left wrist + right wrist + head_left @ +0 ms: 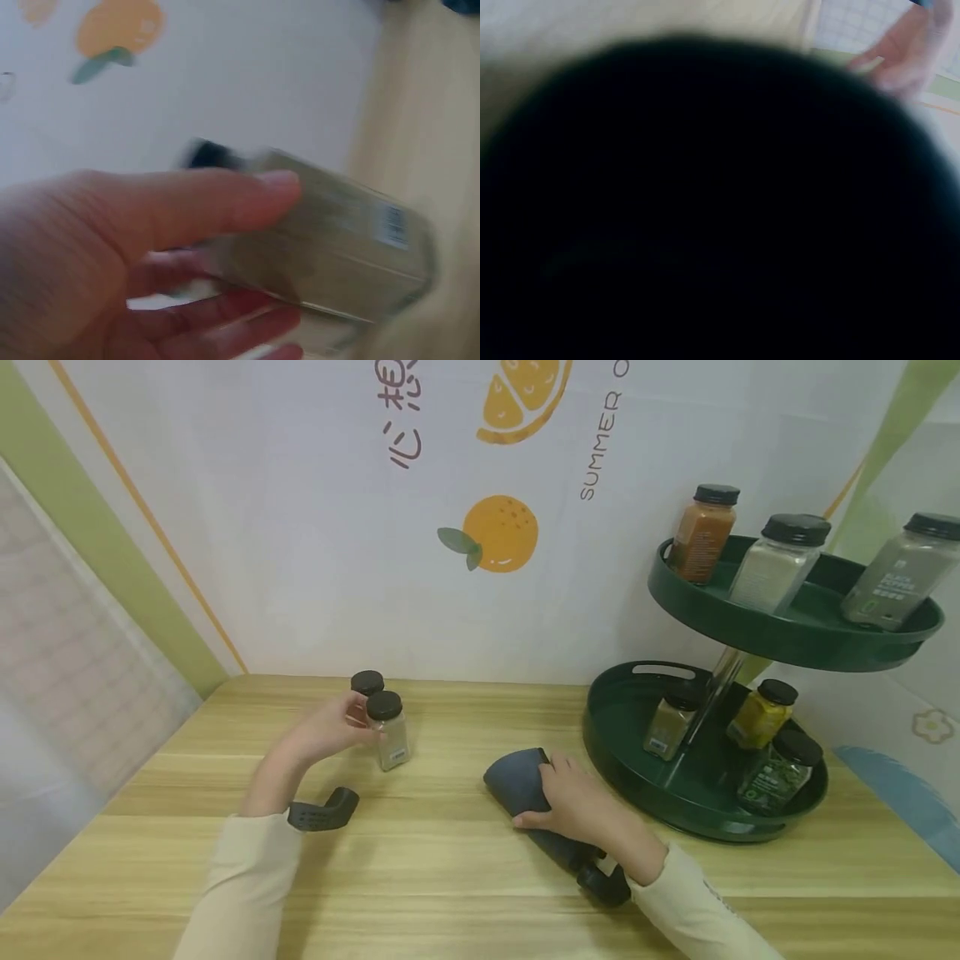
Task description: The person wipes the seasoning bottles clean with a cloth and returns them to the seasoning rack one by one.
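Note:
My left hand (330,727) pinches a clear square spice jar (393,743) with a black lid, its contents pale beige. In the left wrist view the thumb lies along one side of this jar (337,232), with fingers on the other side. Just behind it is a second black-lidded jar (367,682), mostly hidden by the hand. My right hand (573,797) grips a dark blue-grey object (516,781) with a smooth, tapered, rounded end; its kind is unclear. A large dark shape (705,210) fills most of the right wrist view, too close to make out.
At the right stands a two-tier dark green round rack (787,639). Its upper tier holds an orange-brown spice jar (703,539), a pale one (776,568) and a black pepper jar (900,577). Further jars stand on the lower tier (622,752). A printed cloth (322,552) hangs behind the wooden table (420,877).

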The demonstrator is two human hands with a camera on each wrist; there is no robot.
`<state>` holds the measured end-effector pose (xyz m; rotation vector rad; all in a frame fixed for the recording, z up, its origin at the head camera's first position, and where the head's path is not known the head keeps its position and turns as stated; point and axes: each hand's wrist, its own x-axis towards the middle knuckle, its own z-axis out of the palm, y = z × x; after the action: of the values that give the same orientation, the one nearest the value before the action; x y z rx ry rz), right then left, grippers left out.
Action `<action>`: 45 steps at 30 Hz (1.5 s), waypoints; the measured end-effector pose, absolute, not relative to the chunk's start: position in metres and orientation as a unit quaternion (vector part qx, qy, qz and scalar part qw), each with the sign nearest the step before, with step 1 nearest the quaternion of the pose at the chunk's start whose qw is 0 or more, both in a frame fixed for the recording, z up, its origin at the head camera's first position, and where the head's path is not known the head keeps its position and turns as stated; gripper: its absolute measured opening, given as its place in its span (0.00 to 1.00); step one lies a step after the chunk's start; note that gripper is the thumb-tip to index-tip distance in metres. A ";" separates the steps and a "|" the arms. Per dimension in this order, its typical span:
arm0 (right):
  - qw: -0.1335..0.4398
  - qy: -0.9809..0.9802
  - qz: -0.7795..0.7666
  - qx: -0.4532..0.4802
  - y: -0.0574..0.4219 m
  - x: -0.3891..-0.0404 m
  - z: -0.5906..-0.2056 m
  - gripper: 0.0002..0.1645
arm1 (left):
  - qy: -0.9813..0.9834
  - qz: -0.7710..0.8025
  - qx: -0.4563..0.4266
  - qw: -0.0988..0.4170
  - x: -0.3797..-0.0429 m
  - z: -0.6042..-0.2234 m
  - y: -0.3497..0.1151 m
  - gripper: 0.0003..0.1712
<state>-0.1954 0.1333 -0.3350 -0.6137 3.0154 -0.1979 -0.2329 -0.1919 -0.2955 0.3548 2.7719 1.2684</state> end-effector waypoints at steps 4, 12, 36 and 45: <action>0.037 0.978 -0.062 -0.195 0.135 -0.194 -0.333 0.47 | 0.907 0.398 0.131 0.043 -0.238 -0.311 -0.188 0.38; 0.034 0.967 -0.124 -0.218 0.137 -0.200 -0.331 0.33 | 0.871 0.471 0.115 0.087 -0.246 -0.333 -0.188 0.38; -0.225 0.917 -0.226 -0.240 0.132 -0.185 -0.300 0.46 | 0.722 0.554 0.311 0.275 -0.242 -0.346 -0.113 0.34; -0.223 0.921 -0.211 -0.240 0.133 -0.175 -0.286 0.48 | 0.750 0.513 0.320 0.269 -0.236 -0.344 -0.094 0.34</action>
<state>-0.1753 0.1333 -0.2862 -0.8846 3.3933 -0.7794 -0.2362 -0.0939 -0.3443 0.8635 2.0218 1.3825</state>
